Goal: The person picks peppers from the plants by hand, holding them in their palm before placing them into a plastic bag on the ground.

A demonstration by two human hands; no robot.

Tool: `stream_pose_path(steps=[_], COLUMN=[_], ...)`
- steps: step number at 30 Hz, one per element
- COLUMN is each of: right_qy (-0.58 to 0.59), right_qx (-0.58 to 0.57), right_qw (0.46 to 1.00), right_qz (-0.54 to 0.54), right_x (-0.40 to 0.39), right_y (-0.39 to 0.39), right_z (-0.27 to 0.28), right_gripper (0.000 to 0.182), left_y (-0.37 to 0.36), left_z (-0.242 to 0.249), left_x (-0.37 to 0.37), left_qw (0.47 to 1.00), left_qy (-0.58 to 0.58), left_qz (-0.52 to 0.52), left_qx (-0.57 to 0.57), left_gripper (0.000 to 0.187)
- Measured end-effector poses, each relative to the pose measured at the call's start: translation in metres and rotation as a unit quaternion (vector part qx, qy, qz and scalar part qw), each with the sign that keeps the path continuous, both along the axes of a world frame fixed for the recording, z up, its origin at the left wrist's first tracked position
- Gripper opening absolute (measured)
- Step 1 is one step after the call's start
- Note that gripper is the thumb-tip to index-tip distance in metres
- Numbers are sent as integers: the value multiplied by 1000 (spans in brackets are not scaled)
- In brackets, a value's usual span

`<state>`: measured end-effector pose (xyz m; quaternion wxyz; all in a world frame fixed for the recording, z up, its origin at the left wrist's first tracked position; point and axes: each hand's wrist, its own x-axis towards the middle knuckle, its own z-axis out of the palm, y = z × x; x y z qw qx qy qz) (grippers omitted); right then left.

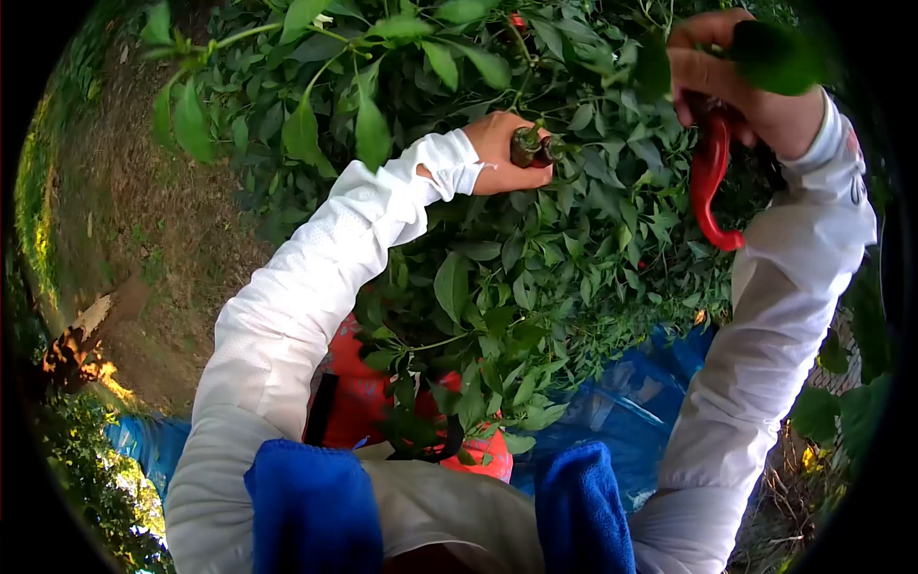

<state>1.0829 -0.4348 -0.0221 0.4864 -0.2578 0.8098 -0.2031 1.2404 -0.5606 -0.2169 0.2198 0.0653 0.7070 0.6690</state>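
Clasping dark peppers (525,146) in left hand (492,142), pinching red pepper (708,177), perhaps picked, in right hand (706,72); red fruit (517,20) unpicked near bush's (583,239) top edge.

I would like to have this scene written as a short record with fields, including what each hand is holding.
left hand: closed around dark-ended peppers, at least two
right hand: grip at upper end of a long red pepper, which hangs down with curved tip
pepper still attached: cannot tell
plants: dense, leafy green, around both hands
ground cover: blue sheet, lower right of plants
clothing: white sleeves
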Motion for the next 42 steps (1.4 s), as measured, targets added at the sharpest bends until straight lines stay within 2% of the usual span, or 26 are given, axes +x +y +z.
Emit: stream_pose_path(steps=[1,3,5,7,8,9,11,14,16,19,21,23,25,27,28,29,31,34,35,36,37,38,39,40,41,42], right_qy=[24,38,43,-57,-52,43,-13,124,202,235,154,35,-84,-20,90,221,231,25,90,15,-75,-7,5,258,224,299], right_qx=[17,-101,-144,-237,-288,-344,-480,-419,-385,-308,-348,-409,-466,-435,-420,-393,-348,-170,-268,-314,-396,-326,-400,-409,-456,-398], right_qw=[998,984,959,928,910,908,787,847,868,916,913,825,765,791,782,750,674,867,881,884,855,878,858,846,846,865], right_qz=[-46,-139,-241,-282,-293,-237,-387,-304,-240,-100,-150,-389,-438,-430,-451,-483,-610,-468,-380,-347,-328,-352,-323,-226,-162,-63], right_x=[-4,1,45,101,131,153,199,219,213,182,135,91,60,47,38,18,-18,-41,-21,-11,15,46,71,94,113,127], right_y=[-2,12,13,-1,-7,-13,-34,-41,-43,-35,-21,-15,-20,-34,-40,-37,-31,-34,-47,-53,-57,-57,-56,-47,-42,-33], right_z=[4,-19,-33,-39,-54,-62,-76,-83,-85,-80,-81,-99,-116,-143,-164,-193,-212,-236,-228,-240,-208,-176,-181,-193,-174,-177], right_gripper=[25,24,23,22,15,11,12,21,29,37,39,41,40,39,43,48,65,98,91,67,41,28,25,25,35,42], left_y=[-2,-7,-26,-26,-24,-27,-49,-30,-33,-15,-13,-15,-17,-27,-33,-38,-49,-59,-67,-71,-75,-80,-83,-90,-96,-96], left_z=[3,17,58,78,91,100,62,58,66,-7,72,75,65,71,72,74,77,91,93,96,102,110,105,94,79,71], left_x=[3,15,25,44,58,67,92,127,135,171,111,103,98,88,84,81,75,65,60,53,48,47,40,40,46,56], left_qw=[999,988,958,927,925,921,985,958,955,812,871,882,867,855,866,876,887,902,920,921,921,918,930,951,963,975], left_qy=[9,9,-7,-25,-65,-102,6,-129,-172,-400,-262,-261,-241,-244,-221,-198,-157,-94,-70,-45,-21,-54,12,43,70,49], left_qz=[-7,118,205,266,241,213,56,173,199,207,141,145,178,161,158,157,202,261,234,246,259,297,298,279,256,213], left_qx=[-53,104,199,262,288,311,166,188,134,371,390,364,398,428,419,411,385,329,308,300,291,257,215,127,37,-35], left_gripper=[23,15,10,20,26,32,44,36,29,32,36,41,41,36,36,35,41,39,38,36,35,34,34,36,39,42])
